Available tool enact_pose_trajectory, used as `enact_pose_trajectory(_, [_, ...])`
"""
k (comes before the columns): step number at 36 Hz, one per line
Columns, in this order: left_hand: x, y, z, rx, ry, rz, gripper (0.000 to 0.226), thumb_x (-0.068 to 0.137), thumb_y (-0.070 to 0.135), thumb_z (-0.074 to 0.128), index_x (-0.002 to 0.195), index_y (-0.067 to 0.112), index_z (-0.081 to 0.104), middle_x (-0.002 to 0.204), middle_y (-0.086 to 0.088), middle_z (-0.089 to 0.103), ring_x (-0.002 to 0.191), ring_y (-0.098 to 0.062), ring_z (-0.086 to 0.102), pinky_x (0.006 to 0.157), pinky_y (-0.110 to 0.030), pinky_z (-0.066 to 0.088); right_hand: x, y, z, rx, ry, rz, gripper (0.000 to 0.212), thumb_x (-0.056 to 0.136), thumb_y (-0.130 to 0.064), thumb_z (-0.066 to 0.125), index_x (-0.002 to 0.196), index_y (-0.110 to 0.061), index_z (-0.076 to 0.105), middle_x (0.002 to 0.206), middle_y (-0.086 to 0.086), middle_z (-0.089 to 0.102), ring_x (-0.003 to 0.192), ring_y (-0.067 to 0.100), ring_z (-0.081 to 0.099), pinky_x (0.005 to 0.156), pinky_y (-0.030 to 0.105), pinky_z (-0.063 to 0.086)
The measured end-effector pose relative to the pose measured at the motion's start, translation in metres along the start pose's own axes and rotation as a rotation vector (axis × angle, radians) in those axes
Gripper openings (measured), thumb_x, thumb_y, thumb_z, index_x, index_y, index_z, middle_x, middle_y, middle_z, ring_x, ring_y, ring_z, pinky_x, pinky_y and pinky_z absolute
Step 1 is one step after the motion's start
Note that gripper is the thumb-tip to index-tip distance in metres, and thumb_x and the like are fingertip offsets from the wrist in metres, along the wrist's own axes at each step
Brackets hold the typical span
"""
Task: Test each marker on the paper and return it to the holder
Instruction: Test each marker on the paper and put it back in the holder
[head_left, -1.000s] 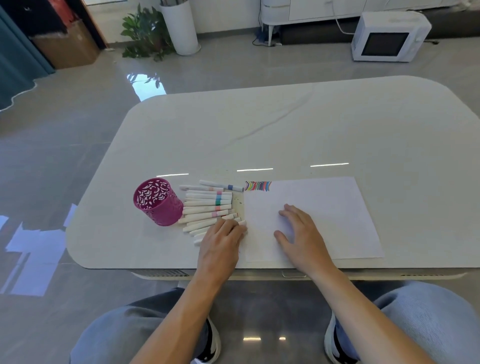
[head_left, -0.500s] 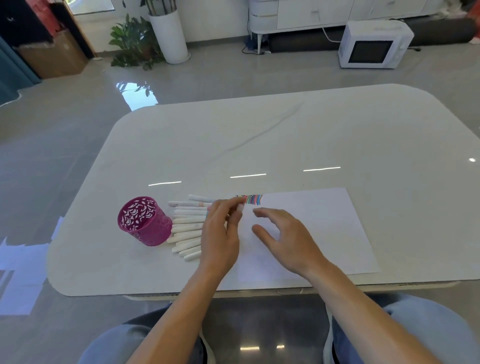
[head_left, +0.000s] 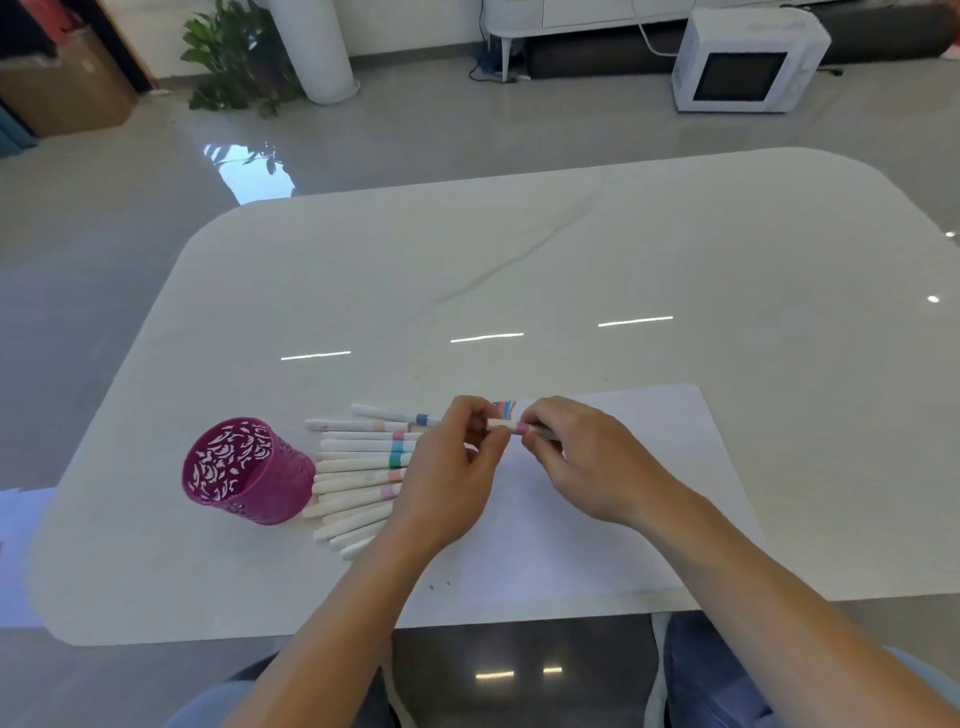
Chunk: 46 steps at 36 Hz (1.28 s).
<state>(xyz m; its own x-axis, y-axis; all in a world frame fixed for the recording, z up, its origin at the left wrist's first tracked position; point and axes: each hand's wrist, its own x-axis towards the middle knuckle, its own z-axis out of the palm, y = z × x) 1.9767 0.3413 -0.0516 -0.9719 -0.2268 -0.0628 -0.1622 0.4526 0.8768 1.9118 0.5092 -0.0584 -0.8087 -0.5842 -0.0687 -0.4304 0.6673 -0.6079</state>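
1. The left hand (head_left: 452, 467) and the right hand (head_left: 587, 457) meet over the near left part of the white table (head_left: 519, 260), each holding one end of a single marker (head_left: 505, 425).
2. The left hand's fingers are curled, and its thumb and fingertips pinch the white barrel of that marker.
3. The right hand is curled too, its thumb and forefinger pinching the marker at the pink band; whether the cap is on or partly off cannot be told.
4. The held marker lies roughly level, running left to right, above the far left corner of the paper (head_left: 623, 493).
5. The paper lies flat on the table near its front edge, with a short row of coloured strokes (head_left: 505, 408) at that same corner, partly hidden by the hands.
6. A row of markers (head_left: 358, 467) lies side by side on the table just left of the paper, white barrels with coloured bands, their right ends covered by the left hand.
7. The holder (head_left: 244, 470), a magenta cup with a cut-out pattern, stands on the table just left of the row, close to the markers' ends.
8. Beyond the table, on the shiny floor, are a white microwave (head_left: 743, 62) and a leafy plant (head_left: 234, 57).
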Motion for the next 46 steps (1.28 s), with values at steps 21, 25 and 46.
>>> enact_pose_trajectory(21, [0.01,-0.019,0.009,0.473,-0.279,0.17,0.025,0.106,0.03,0.038,0.097,0.023,0.061,0.085,0.009,0.059,0.079,-0.011,0.055,0.072,-0.032,0.047,-0.008,0.017,0.001,-0.167,-0.102,0.008,0.035,0.103,-0.056,0.046,0.093,-0.023,0.053,0.079,-0.011,0.05,0.073,0.013,0.047,0.062,0.029,0.031])
enact_pose_trajectory(25, [0.011,-0.02,0.006,0.464,-0.294,0.163,0.021,0.105,0.026,0.041,0.1,0.025,0.061,0.086,0.011,0.058,0.08,-0.011,0.054,0.072,-0.028,0.045,-0.005,0.015,0.003,-0.183,-0.159,0.03,0.038,0.104,-0.057,0.042,0.093,-0.021,0.05,0.078,-0.01,0.05,0.073,0.016,0.049,0.062,0.031,0.031])
enact_pose_trajectory(46, [0.011,-0.02,-0.004,0.363,-0.167,0.171,0.022,0.098,0.015,0.054,0.085,0.024,0.068,0.064,0.007,0.059,0.068,-0.012,0.057,0.062,-0.022,0.044,0.005,0.013,0.009,-0.236,-0.064,-0.059,0.052,0.101,-0.065,0.039,0.075,-0.021,0.043,0.057,-0.004,0.048,0.054,0.02,0.047,0.052,0.034,0.032])
